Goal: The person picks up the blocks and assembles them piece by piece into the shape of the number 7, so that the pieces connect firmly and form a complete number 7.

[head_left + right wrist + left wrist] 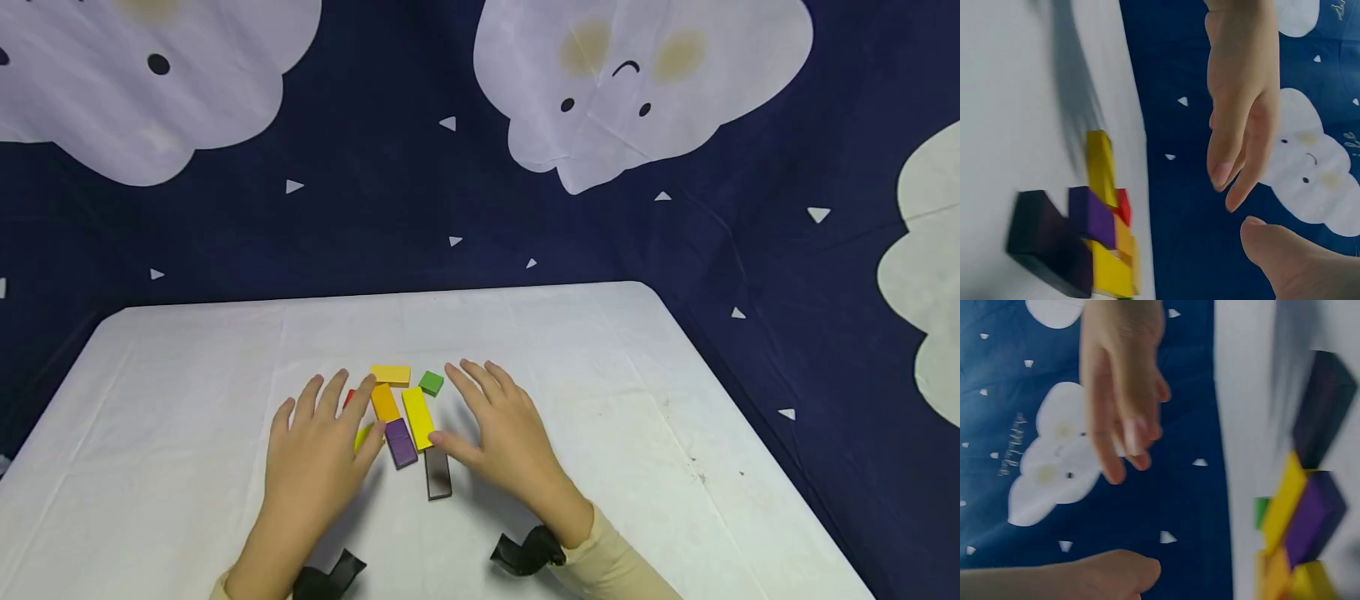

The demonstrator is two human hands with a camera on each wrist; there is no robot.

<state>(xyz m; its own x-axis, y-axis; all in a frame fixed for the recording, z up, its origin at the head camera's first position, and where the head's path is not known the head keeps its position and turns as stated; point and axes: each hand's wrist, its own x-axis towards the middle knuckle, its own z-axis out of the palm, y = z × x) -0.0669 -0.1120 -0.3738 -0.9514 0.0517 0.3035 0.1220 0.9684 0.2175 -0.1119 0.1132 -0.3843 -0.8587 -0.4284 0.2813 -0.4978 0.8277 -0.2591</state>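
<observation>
My left hand (315,450) hovers at the left side of a small group of coloured blocks, fingers spread and holding nothing. On the right side my right hand (510,433) is also spread, its thumb overlapping the bright yellow block (417,417) in the head view. Around that block lie a purple block (401,443), an orange block (386,403), a black block (438,475), a green block (431,383) and a golden yellow block (391,375). A red block (1123,206) and another yellow block (363,438) are partly hidden by my left hand in the head view.
The blocks lie on a table with a white cover (600,375). Behind it hangs a dark blue cloth (375,217) printed with white clouds and small triangles. Black straps (528,552) hang at both wrists.
</observation>
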